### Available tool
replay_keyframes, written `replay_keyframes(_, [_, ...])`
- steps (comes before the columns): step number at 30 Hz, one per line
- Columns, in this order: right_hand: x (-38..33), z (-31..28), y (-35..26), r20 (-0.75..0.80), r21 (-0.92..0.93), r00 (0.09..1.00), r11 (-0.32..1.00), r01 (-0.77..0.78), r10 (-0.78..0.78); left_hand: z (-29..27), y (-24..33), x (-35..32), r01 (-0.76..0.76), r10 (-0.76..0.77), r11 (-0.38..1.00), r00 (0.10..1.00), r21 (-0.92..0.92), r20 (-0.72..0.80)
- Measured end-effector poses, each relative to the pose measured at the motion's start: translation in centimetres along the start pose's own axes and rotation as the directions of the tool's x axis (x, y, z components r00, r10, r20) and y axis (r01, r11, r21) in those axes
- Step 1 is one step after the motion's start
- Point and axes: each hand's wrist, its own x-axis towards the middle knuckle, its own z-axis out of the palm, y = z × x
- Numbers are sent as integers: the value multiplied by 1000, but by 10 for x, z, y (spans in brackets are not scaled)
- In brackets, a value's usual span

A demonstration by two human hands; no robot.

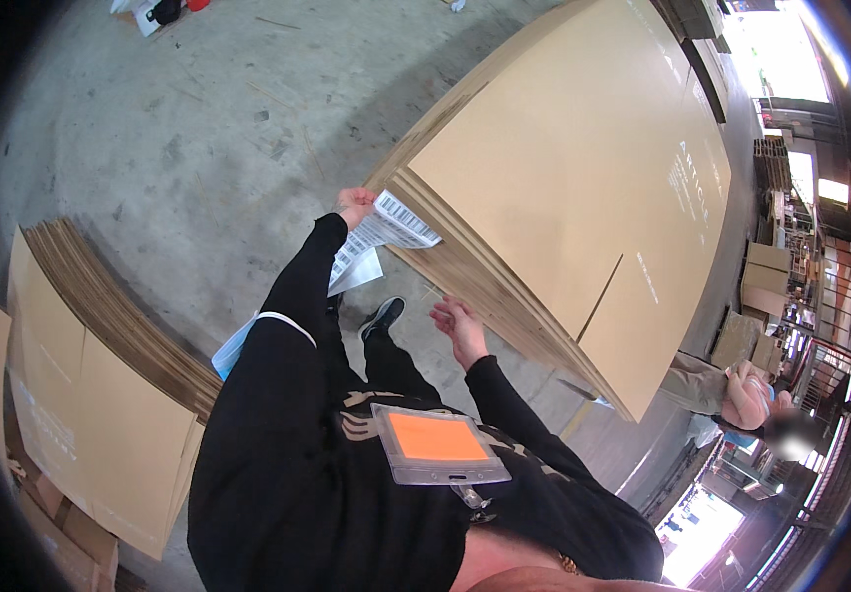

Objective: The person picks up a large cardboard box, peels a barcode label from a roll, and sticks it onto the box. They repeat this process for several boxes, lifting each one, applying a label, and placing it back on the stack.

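My left hand (354,205) is raised in front of me and grips a white printed sheet of paper (383,233) by its top edge. The paper hangs beside the near corner of a tall stack of large flat cardboard sheets (583,187). My right hand (457,324) is lower, fingers apart, empty, close to the layered edge of that stack without clearly touching it. Both arms wear black sleeves. A clear badge holder with an orange card (437,442) hangs on my chest.
A second stack of flat cardboard sheets (100,385) stands at my left. Bare concrete floor (199,128) lies ahead. Another person (741,395) leans at the far side of the big stack, lower right. Cardboard boxes (766,281) and racks fill the right background.
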Motion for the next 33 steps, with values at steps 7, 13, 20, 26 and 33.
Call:
replay_keyframes(7, [73, 95, -51, 204, -563, 760, 561, 607, -617, -14, 12, -12, 129, -138, 976, 989, 175, 42])
replay_keyframes(13, [99, 150, -74, 264, -776, 727, 308, 550, -634, -18, 10, -14, 123, -131, 989, 986, 77, 103])
replay_keyframes(20, [109, 160, -70, 226, -879, 700, 167, 446, -677, -19, -3, -4, 34, -41, 998, 982, 46, 182])
replay_keyframes(26, [109, 160, -70, 262, -884, 634, 83, 460, -727, -21, -5, 2, -16, -17, 989, 975, 146, 223])
replay_keyframes(33, [108, 158, -69, 248, -896, 672, 99, 434, -698, -20, -11, 0, 5, -19, 998, 978, 69, 206])
